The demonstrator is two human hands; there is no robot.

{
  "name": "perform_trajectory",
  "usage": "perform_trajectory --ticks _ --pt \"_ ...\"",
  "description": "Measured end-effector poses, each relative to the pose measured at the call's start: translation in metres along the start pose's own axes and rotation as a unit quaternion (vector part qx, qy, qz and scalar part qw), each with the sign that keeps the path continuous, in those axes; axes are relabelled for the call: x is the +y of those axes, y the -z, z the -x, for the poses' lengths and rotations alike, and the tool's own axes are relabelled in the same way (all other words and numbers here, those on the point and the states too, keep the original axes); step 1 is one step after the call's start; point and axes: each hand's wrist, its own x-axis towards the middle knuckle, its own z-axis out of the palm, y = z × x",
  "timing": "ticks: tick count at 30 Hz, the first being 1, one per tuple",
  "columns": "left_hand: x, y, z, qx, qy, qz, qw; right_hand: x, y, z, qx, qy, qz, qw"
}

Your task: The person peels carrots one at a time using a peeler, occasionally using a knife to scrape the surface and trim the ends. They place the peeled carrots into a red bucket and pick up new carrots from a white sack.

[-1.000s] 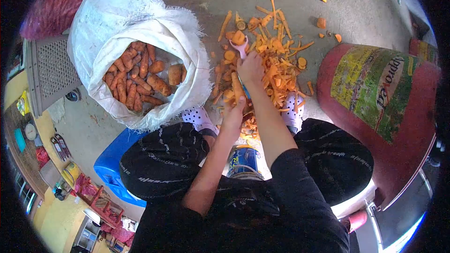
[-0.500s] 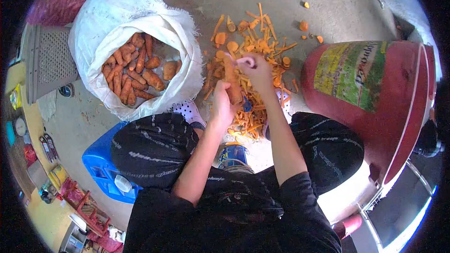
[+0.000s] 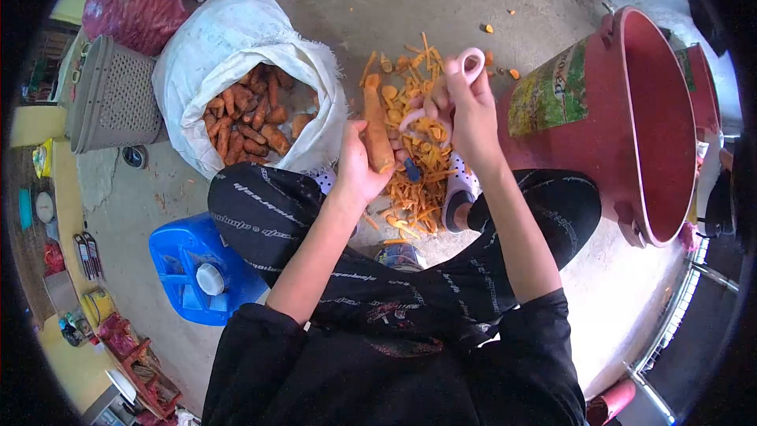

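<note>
In the head view, my left hand (image 3: 361,167) is wrapped round the lower part of a long orange carrot (image 3: 377,128), held tilted almost lengthwise away from me. To its right my right hand (image 3: 473,120) is closed on a pale pink peeler (image 3: 471,63), whose ring-shaped handle end shows above the fingers. The peeler is apart from the carrot. Below both hands lies a heap of orange peelings and carrot ends (image 3: 418,203) on the floor between my feet. A small blue object (image 3: 412,170) shows among the peelings.
An open white sack (image 3: 229,31) of unpeeled carrots (image 3: 254,122) lies at the left. A large red tub (image 3: 579,138) is tipped at the right. Near my left knee stands a blue jerrycan (image 3: 197,272). A grey perforated basket (image 3: 118,95) and a red mesh sack (image 3: 130,4) are behind.
My right hand has drawn away from the carrot, outward to the right, with the peeler. My left hand keeps the carrot. The view has shifted, showing more of the red tub's opening.
</note>
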Motion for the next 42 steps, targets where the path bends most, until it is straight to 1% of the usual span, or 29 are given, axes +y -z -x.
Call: perform_trajectory --ticks 1,2,3,4,5,6,7,9,10,13,16,19,23,26,28,31,32,34,36,39,40,42 --pt "-0.003 -0.011 0.006 0.016 -0.008 -0.018 1.0 -0.01 -0.013 0.015 0.006 -0.032 -0.049 0.998" --pt "-0.007 -0.021 0.013 0.032 -0.017 -0.036 0.999 -0.006 -0.016 0.025 0.002 -0.036 -0.069 0.997" --pt "-0.009 -0.031 0.019 0.027 -0.005 -0.037 0.999 -0.001 -0.017 0.032 -0.002 -0.038 -0.088 0.995" --pt "-0.014 -0.023 0.016 -0.023 -0.011 -0.036 0.999 0.003 -0.018 0.037 -0.006 -0.039 -0.107 0.993" --pt "-0.019 -0.008 0.008 -0.073 -0.016 -0.036 0.997 0.006 -0.023 0.041 0.009 -0.015 -0.105 0.994" --pt "-0.021 -0.007 0.007 -0.125 -0.02 -0.036 0.991 0.009 -0.025 0.044 0.011 -0.007 -0.108 0.994" --pt "-0.021 -0.008 0.005 -0.107 -0.007 -0.03 0.994 0.013 -0.024 0.045 0.02 0.003 -0.108 0.994" --pt "-0.02 -0.009 0.007 -0.101 -0.012 -0.033 0.994 0.011 -0.023 0.045 0.032 0.017 -0.106 0.994" --pt "-0.02 -0.009 0.01 -0.095 -0.014 -0.033 0.995 0.009 -0.023 0.047 0.035 0.016 -0.104 0.994" --pt "-0.02 -0.013 0.019 -0.038 -0.011 -0.027 0.999 0.01 -0.026 0.048 0.035 -0.003 -0.105 0.994" --pt "-0.021 -0.011 0.017 -0.088 -0.04 -0.078 0.992 0.013 -0.026 0.05 0.021 -0.019 -0.113 0.993" --pt "-0.019 -0.015 0.02 -0.023 0.0 -0.045 0.999 0.012 -0.024 0.05 0.01 -0.04 -0.133 0.99" --pt "-0.02 -0.009 0.016 -0.051 -0.006 -0.062 0.997 0.015 -0.026 0.05 0.015 -0.039 -0.121 0.992" --pt "-0.022 -0.006 0.015 -0.07 -0.018 -0.076 0.995 0.017 -0.025 0.049 0.0 -0.025 -0.114 0.993" --pt "-0.024 -0.004 0.014 -0.08 -0.025 -0.072 0.994 0.015 -0.027 0.049 0.022 -0.019 -0.087 0.996" --pt "-0.029 -0.008 0.017 -0.037 -0.045 -0.039 0.998 0.019 -0.019 0.041 0.029 -0.002 -0.054 0.998" --pt "-0.031 -0.006 0.017 -0.036 -0.041 -0.025 0.998 0.021 -0.014 0.038 0.028 0.004 -0.045 0.999" --pt "-0.036 -0.004 0.015 -0.037 -0.031 0.0 0.999 0.023 -0.01 0.035 0.023 -0.02 -0.046 0.998" --pt "-0.033 -0.005 0.014 -0.045 -0.034 -0.025 0.998 0.025 -0.008 0.032 0.026 -0.032 -0.059 0.997" --pt "-0.029 -0.013 0.015 -0.075 -0.051 -0.057 0.994 0.014 -0.008 0.031 0.011 -0.059 -0.143 0.988" --pt "-0.028 -0.016 0.019 -0.085 -0.057 -0.065 0.993 0.012 -0.011 0.035 0.001 -0.068 -0.14 0.988" --pt "-0.027 -0.024 0.021 -0.069 -0.071 -0.093 0.991 0.006 -0.016 0.042 -0.022 -0.077 -0.127 0.989"
